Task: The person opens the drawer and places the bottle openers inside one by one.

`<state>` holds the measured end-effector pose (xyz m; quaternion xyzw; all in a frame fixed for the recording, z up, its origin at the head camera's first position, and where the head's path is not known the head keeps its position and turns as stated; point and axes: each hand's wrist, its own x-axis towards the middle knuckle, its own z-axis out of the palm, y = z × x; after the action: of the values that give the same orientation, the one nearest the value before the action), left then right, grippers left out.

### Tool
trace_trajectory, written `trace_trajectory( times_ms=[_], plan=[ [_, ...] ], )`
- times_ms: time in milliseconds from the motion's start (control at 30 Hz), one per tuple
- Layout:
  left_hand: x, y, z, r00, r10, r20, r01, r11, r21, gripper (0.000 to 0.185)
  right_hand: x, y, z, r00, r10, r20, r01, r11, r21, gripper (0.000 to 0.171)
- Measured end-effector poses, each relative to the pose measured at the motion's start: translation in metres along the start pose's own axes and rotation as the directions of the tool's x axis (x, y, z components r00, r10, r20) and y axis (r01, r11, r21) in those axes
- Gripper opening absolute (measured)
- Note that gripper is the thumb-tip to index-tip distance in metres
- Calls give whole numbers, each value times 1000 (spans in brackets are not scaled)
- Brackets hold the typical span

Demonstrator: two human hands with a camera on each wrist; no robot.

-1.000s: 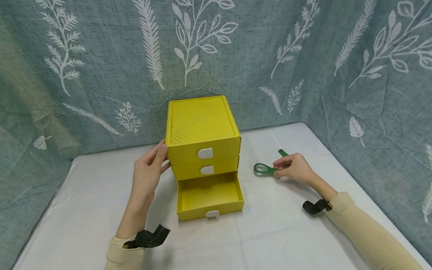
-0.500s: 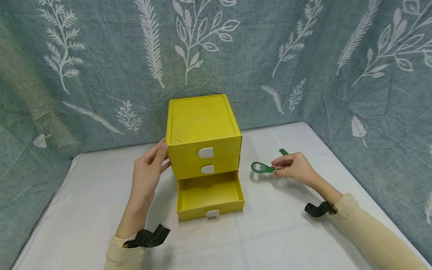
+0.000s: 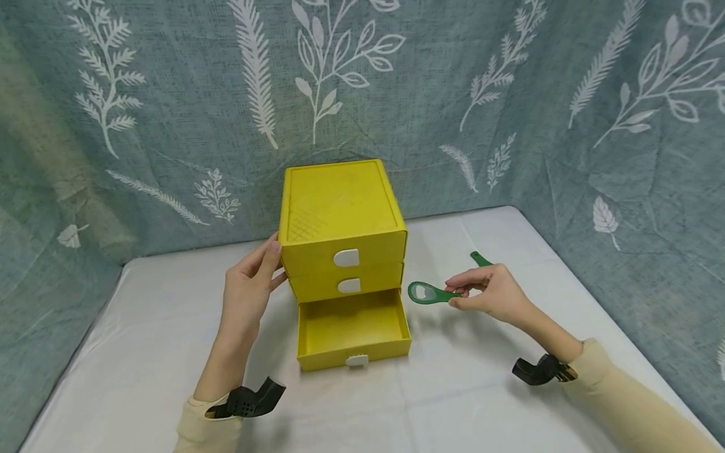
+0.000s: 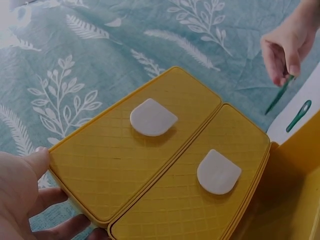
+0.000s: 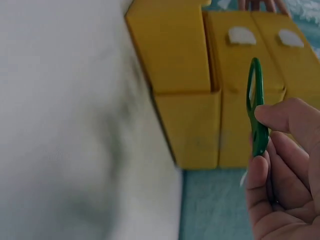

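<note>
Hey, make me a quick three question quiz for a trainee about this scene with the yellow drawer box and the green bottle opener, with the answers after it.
1. True or false: the bottom drawer of the yellow drawer box is pulled out.
2. Which hand holds the green bottle opener?
A. left hand
B. right hand
C. neither
3. Fill in: the left hand rests against the box's ____ side.

Key
1. True; it stands open with nothing visible inside, while the two drawers above are shut.
2. B; the right hand pinches the handle, holding the opener off the table, beside the open drawer.
3. Left, near the top drawer.
</note>
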<state>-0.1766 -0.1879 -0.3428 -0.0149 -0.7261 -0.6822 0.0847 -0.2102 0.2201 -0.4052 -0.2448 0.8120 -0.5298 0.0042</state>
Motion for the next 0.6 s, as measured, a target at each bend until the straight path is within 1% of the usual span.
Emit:
trace_trajectory(
  times_ms=[133, 300, 600],
  plan=[
    [0, 0, -1, 1000, 5, -2, -5, 1000, -1, 53, 3, -12, 17, 998, -57, 30, 57, 998, 29, 26],
    [0, 1, -2, 1000, 7, -5, -7, 1000, 6, 53, 9, -23, 37, 989, -127, 72, 123, 991, 60, 25],
    [0, -1, -2, 1000, 16, 4, -16, 1000, -1, 54, 20, -33, 68, 981, -175, 85, 170, 983, 69, 23]
  ],
)
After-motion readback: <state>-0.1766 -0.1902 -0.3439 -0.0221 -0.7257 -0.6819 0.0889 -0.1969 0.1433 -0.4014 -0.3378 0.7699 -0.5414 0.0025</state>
